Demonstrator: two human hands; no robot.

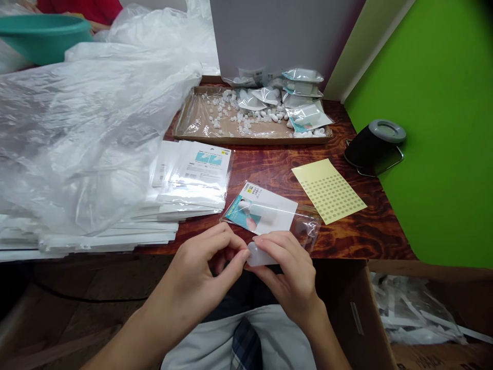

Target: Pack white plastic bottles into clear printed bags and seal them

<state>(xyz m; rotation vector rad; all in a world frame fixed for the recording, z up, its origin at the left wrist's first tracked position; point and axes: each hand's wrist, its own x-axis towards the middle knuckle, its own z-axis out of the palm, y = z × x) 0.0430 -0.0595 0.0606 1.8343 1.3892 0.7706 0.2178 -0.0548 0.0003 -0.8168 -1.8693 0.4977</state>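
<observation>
The glossy red-brown wood-grained desk (262, 160) carries a shallow brown cardboard tray (215, 139) of small white pieces (274, 117). On the tray's near side, the right hand (295, 275) has its fingers clamped on a smooth, whitish rounded piece (262, 256); the left hand's (210, 262) thumb and forefinger meet at its end, though whether they grip it I cannot tell. Left of the tray spreads translucent plastic sheeting (96, 113); right of it stand a black cylindrical device (365, 149) and a bright green wall (435, 113). Behind it rises a flat grey panel (281, 36).

A smooth, rounded, whitish piece (262, 256) is held sideways between the hands (295, 270).
</observation>
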